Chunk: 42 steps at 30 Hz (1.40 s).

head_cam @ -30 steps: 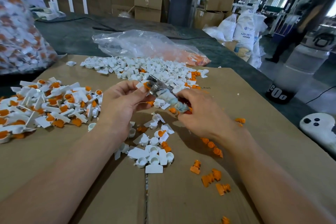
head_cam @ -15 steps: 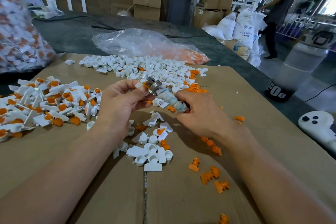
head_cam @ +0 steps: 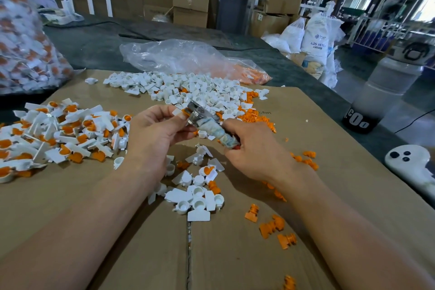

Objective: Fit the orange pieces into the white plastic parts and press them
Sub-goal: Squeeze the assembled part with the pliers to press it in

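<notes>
While left hand (head_cam: 155, 134) pinches a white part (head_cam: 177, 112) steady, right hand (head_cam: 255, 148) holds a taped tool (head_cam: 209, 126) against it, presumably for pressing.

Left hand (head_cam: 155, 132) pinches white part (head_cam: 178, 112); right hand (head_cam: 253, 148) grips metal tool (head_cam: 207, 122)

Loose white plastic parts (head_cam: 188, 87) heap at far centre; orange pieces (head_cam: 270, 228) lie scattered right; fitted white-and-orange ones (head_cam: 70, 129) pile left.
</notes>
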Available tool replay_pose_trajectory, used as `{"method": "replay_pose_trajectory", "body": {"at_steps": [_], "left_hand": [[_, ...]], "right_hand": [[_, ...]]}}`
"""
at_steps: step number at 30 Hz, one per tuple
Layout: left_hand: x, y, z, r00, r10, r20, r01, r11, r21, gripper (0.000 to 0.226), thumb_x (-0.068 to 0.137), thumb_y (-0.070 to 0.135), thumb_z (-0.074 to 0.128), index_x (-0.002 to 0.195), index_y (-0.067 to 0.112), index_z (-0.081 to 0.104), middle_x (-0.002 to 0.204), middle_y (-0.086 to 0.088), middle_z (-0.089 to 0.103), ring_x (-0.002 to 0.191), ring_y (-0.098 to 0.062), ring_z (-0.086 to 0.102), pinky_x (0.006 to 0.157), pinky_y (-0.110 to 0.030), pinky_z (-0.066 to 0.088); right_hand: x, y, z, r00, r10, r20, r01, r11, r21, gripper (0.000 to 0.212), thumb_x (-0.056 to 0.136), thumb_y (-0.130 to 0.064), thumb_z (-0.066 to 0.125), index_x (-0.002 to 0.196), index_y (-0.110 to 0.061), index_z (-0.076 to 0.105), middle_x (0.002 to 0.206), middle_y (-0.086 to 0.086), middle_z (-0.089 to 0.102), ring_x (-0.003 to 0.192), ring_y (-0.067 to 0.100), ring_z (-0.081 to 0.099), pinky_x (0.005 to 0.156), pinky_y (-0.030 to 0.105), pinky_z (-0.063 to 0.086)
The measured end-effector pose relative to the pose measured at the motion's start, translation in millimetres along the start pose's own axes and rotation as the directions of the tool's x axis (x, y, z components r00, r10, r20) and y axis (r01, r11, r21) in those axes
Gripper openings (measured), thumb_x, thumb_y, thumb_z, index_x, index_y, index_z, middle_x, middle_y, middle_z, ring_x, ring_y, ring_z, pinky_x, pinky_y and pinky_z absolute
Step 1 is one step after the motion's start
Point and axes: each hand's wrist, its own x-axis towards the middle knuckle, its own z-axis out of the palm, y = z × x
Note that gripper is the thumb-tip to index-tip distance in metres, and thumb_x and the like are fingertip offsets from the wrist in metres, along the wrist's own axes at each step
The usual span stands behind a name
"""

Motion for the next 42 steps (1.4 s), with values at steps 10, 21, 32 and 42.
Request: {"method": "replay_pose_trajectory", "body": {"at_steps": [10, 21, 32, 42], "left_hand": [[0.0, 3.0, 1.2, 0.995, -0.101, -0.024, 0.102, 0.995, 0.021, 0.019, 0.079, -0.005, 0.062, 0.066, 0.008, 0.057, 0.053, -0.005, 0.065, 0.049, -0.014, 0.064, 0.044, -0.017, 0.05], [-2.0, 3.0, -2.3, 0.991, -0.132, 0.032, 0.127, 0.985, 0.114, 0.026, 0.078, -0.006, 0.061, 0.074, 0.017, 0.072, 0.056, -0.002, 0.065, 0.052, -0.015, 0.064, 0.045, -0.018, 0.048], [-0.6, 4.9, -2.9, 0.988, -0.154, -0.007, 0.154, 0.986, 0.061, 0.021, 0.08, -0.009, 0.056, 0.074, 0.008, 0.066, 0.053, -0.005, 0.064, 0.049, -0.017, 0.064, 0.042, -0.019, 0.049], [15.3, 11.2, -20.4, 0.912, -0.21, -0.352, 0.084, 0.936, -0.341, 0.009, 0.089, 0.004, 0.057, 0.097, 0.006, 0.058, 0.063, -0.002, 0.07, 0.058, -0.01, 0.068, 0.053, -0.016, 0.052]], "right_hand": [[1.5, 6.7, -4.0, 0.999, 0.041, 0.01, -0.041, 0.999, 0.016, 0.023, 0.079, -0.014, 0.058, 0.101, -0.012, 0.058, 0.083, 0.003, 0.059, 0.074, 0.019, 0.053, 0.063, 0.036, 0.044], [9.6, 35.1, -13.3, 0.973, 0.208, -0.099, -0.212, 0.976, -0.038, 0.033, 0.078, -0.019, 0.061, 0.112, -0.017, 0.058, 0.085, -0.002, 0.054, 0.066, 0.006, 0.044, 0.058, 0.019, 0.038], [12.3, 44.9, -8.8, 0.955, 0.295, -0.005, -0.29, 0.937, -0.196, 0.06, 0.068, -0.048, 0.073, 0.118, -0.019, 0.055, 0.108, -0.001, 0.058, 0.093, 0.016, 0.052, 0.078, 0.037, 0.049], [12.4, 52.3, -5.6, 0.943, 0.33, 0.033, -0.319, 0.93, -0.181, 0.082, 0.066, -0.059, 0.07, 0.131, -0.015, 0.047, 0.13, 0.002, 0.052, 0.114, 0.02, 0.05, 0.081, 0.031, 0.041]]}}
